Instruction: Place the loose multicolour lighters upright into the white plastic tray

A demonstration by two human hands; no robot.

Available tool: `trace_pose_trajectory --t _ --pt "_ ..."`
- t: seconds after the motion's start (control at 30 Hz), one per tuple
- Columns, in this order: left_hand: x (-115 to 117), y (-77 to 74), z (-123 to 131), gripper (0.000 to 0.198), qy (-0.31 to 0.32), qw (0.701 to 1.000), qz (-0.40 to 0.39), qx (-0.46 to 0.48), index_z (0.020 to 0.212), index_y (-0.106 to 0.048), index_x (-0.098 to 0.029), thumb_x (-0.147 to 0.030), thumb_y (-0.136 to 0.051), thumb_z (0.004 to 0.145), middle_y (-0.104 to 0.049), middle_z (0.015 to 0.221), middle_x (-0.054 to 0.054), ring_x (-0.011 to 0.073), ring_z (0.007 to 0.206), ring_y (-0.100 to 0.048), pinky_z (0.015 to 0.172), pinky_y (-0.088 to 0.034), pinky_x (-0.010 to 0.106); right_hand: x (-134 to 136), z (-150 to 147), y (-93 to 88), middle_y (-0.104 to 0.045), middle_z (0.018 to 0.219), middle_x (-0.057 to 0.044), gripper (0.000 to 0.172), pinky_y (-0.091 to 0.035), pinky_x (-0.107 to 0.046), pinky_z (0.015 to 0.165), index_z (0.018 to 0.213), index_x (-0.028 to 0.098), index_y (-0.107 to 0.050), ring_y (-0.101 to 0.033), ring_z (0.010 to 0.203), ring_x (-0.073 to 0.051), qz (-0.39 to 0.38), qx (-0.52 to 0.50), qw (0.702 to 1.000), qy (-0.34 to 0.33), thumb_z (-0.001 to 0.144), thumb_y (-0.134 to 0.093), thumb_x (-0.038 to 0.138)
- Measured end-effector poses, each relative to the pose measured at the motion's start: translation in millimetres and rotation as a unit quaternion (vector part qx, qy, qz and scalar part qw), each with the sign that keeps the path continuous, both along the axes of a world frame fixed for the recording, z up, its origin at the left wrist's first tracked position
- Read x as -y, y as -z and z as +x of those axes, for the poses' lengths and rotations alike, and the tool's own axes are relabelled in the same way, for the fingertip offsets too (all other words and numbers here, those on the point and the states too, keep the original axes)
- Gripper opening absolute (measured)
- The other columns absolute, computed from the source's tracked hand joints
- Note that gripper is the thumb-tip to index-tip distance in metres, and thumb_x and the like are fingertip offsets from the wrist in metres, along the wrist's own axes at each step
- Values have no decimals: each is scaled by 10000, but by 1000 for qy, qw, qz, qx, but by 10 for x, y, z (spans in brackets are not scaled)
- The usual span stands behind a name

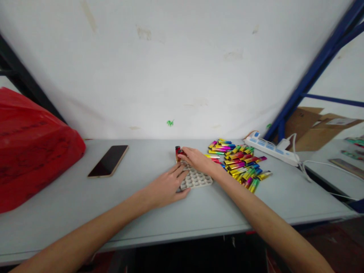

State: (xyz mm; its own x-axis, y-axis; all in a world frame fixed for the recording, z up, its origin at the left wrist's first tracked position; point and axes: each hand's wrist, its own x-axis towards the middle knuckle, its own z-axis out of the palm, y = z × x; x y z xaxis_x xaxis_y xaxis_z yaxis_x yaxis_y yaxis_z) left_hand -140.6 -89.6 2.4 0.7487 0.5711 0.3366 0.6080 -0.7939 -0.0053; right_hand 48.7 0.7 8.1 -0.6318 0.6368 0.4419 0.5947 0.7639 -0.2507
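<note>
A pale tray with rows of round holes (196, 179) lies on the table between my hands. My left hand (169, 185) is at its left side, fingers spread over the edge and thumb stretched along the near corner. Over the tray's far left part, my right hand (196, 158) has its fingers closed on a red lighter (181, 152) with a dark top. Just left of it another red lighter (177, 149) stands upright at the tray's far corner. My right hand and wrist hide part of the tray.
A loose pile of shiny multicoloured lighters (239, 161) lies right of the tray. Behind it are a white power strip (271, 149) and cables. A phone (109, 161) lies to the left, beside a red plastic bag (34, 151). Blue metal posts (309, 77) and a cardboard box (313, 129) are at right.
</note>
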Motion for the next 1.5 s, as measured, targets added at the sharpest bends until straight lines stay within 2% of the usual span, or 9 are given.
trace_pose_trajectory --t 0.2,0.3,0.47,0.67,0.87,1.2,1.27,1.37,1.5 --pt "-3 -9 -5 522 -1 1000 -17 -1 1343 -553 -95 -440 -552 952 -546 1442 211 343 1418 -438 1152 -422 480 43 -58 -76 -694 944 -103 316 -407 -301 786 966 148 -635 -642 873 -205 63 105 990 67 1018 -505 432" --pt "-9 -13 -12 547 -8 1000 -16 -17 1364 -543 -85 -448 -549 955 -520 1466 221 341 1424 -431 1148 -430 471 53 52 -131 -687 878 -73 344 -387 -286 755 914 161 -654 -626 794 -176 69 102 991 59 1011 -513 459" --pt "-34 19 -45 536 0 1000 -14 3 1369 -545 -146 -480 -560 951 -522 1483 158 296 1423 -442 1169 -417 428 -33 651 -309 -686 816 -57 294 -388 -265 715 895 160 -667 -606 751 -164 53 8 993 108 1035 -477 334" --pt "-69 -22 -114 595 -4 999 -39 21 1448 -471 -214 -530 -555 951 -470 1523 129 300 1407 -443 1165 -404 463 128 1313 -499 -744 906 -50 211 -448 -261 738 934 186 -728 -666 803 -178 -76 22 993 90 957 -596 348" --pt "-113 -94 -194 684 5 998 -36 47 1397 -520 -189 -566 -674 847 -548 1390 157 335 1296 -504 1107 -442 507 296 1435 -396 -740 942 -77 163 -469 -338 836 960 193 -754 -659 886 -221 -87 74 992 52 930 -634 299" --pt "-161 -46 -238 542 41 994 -59 82 1340 -570 -192 -461 -682 882 -617 1314 135 288 1229 -570 1100 -463 463 -22 1392 -156 -724 979 -100 125 -463 -356 871 939 168 -751 -641 918 -235 -92 107 989 38 857 -711 253" --pt "-165 -45 -248 541 46 994 -65 82 1342 -567 -188 -460 -679 888 -615 1311 134 280 1223 -573 1099 -467 451 -15 1411 -176 -718 971 -91 155 -470 -337 827 965 160 -721 -637 882 -216 -114 85 989 45 865 -703 277" --pt "-166 -42 -261 535 50 992 -75 88 1358 -560 -200 -447 -675 898 -614 1303 122 265 1215 -574 1083 -483 424 22 1407 -244 -720 968 -78 253 -482 -321 782 1022 153 -676 -638 845 -192 -157 -30 986 51 890 -676 369" --pt "-159 -37 -261 526 46 989 -88 109 1361 -568 -234 -442 -685 892 -596 1304 113 262 1204 -580 1068 -498 421 6 1230 -367 -706 861 -42 356 -496 -304 721 977 162 -682 -629 777 -170 -239 -240 940 40 846 -701 493"
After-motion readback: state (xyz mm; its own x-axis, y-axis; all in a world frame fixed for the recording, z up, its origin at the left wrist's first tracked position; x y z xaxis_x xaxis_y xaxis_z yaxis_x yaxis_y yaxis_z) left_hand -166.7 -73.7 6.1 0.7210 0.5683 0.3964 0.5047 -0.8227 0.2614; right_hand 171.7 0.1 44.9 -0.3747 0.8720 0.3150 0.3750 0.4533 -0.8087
